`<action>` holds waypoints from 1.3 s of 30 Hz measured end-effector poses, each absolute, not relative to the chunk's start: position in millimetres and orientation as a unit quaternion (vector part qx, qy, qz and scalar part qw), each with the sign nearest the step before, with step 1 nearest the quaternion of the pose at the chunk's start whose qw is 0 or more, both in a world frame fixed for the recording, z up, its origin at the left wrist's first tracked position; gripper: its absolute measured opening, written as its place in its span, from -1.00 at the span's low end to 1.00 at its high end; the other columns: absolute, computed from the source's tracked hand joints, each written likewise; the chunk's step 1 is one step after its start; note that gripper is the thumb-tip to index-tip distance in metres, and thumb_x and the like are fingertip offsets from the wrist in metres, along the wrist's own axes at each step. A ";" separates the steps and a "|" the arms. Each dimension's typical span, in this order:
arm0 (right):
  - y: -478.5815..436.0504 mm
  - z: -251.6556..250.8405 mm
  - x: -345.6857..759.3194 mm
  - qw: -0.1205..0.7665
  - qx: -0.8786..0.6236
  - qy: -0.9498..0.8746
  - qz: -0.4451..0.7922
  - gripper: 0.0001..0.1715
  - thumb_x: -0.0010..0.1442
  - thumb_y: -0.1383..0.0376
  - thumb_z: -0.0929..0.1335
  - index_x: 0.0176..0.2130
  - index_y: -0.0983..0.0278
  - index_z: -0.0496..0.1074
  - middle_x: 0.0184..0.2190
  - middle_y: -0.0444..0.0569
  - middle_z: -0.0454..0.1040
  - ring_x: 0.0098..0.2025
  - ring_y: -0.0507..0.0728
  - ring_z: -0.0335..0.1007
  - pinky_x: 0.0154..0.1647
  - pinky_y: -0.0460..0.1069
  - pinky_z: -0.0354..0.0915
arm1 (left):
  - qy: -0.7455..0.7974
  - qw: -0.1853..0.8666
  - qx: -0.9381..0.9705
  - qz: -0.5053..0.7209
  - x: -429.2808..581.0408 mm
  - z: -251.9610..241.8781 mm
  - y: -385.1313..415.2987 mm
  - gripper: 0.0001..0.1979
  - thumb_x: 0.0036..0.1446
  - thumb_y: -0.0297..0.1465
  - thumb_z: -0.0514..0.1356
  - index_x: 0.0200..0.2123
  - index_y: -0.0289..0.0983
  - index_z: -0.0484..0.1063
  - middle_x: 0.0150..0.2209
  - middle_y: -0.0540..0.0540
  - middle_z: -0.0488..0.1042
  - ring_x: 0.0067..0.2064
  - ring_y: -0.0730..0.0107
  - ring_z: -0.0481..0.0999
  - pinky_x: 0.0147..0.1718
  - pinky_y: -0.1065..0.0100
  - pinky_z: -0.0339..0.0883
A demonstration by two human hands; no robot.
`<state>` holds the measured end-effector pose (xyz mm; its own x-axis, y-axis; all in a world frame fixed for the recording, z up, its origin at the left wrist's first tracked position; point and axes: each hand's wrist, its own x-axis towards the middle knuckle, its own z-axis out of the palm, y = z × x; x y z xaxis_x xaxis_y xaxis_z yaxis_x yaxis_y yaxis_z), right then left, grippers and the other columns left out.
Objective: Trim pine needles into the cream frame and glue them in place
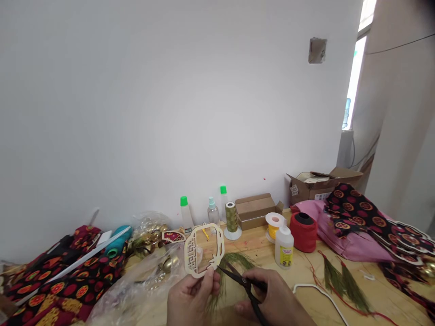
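My left hand (192, 299) pinches the bottom edge of a pale wooden lattice frame (203, 249) and holds it upright over the table. A green tassel (227, 271) hangs from the frame's lower edge, between my hands. My right hand (272, 299) grips black scissors (244, 284). Their blades point up and left at the spot where the tassel meets the frame.
Patterned black-and-red fabric (57, 283) and a clear plastic bag (136, 290) lie at left. Along the wall stand green-capped bottles (185, 213), a green thread cone (231, 219), cardboard boxes (254, 209), a glue bottle (284, 247) and a red spool (303, 232). Two more tassels (343, 280) lie at right.
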<state>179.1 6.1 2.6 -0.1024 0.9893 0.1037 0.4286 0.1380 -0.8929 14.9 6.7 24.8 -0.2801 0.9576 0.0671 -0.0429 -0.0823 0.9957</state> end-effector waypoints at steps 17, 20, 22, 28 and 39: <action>1.0 4.5 175.5 0.347 -0.568 -0.690 0.285 -0.60 -0.22 0.15 0.40 -0.31 0.24 0.45 -0.50 -0.09 0.41 -0.46 0.12 0.26 -0.50 -0.09 0.16 | 0.531 0.406 0.388 0.634 19.8 32.1 3.1 -0.67 -0.54 -0.18 0.35 -0.71 -0.34 0.47 -0.73 -0.05 0.48 -0.68 0.42 0.40 -0.65 0.42 0.39; 0.0 6.5 175.0 0.336 -0.558 -0.706 0.277 -0.60 -0.23 0.13 0.40 -0.32 0.24 0.46 -0.50 -0.09 0.40 -0.47 0.12 0.26 -0.48 -0.07 0.16 | 0.534 0.412 0.387 0.629 20.4 31.7 3.2 -0.67 -0.55 -0.18 0.35 -0.71 -0.34 0.48 -0.73 -0.05 0.48 -0.68 0.41 0.41 -0.65 0.42 0.39; -0.9 7.4 174.7 0.329 -0.557 -0.711 0.275 -0.60 -0.21 0.13 0.40 -0.31 0.25 0.46 -0.51 -0.08 0.39 -0.47 0.12 0.26 -0.48 -0.06 0.16 | 0.537 0.414 0.387 0.624 20.1 32.0 3.4 -0.66 -0.56 -0.18 0.35 -0.71 -0.35 0.48 -0.73 -0.05 0.48 -0.68 0.40 0.41 -0.65 0.41 0.39; -2.7 9.4 175.3 0.326 -0.562 -0.713 0.263 -0.55 -0.21 0.14 0.40 -0.27 0.29 0.45 -0.48 -0.02 0.40 -0.44 0.16 0.28 -0.44 -0.02 0.18 | 0.527 0.435 0.383 0.623 18.5 30.0 4.1 -0.71 -0.55 -0.25 0.37 -0.71 -0.34 0.48 -0.72 -0.03 0.49 -0.66 0.42 0.41 -0.63 0.44 0.39; 14.9 3.3 186.1 0.474 -0.491 -0.606 0.409 -0.86 -0.17 0.23 0.36 -0.56 0.28 0.40 -0.66 -0.19 0.31 -0.57 0.04 0.20 -0.55 -0.10 0.13 | 0.512 0.445 0.377 0.631 21.0 26.1 0.0 -0.73 -0.51 -0.24 0.36 -0.74 -0.33 0.47 -0.75 -0.01 0.47 -0.69 0.51 0.36 -0.66 0.52 0.32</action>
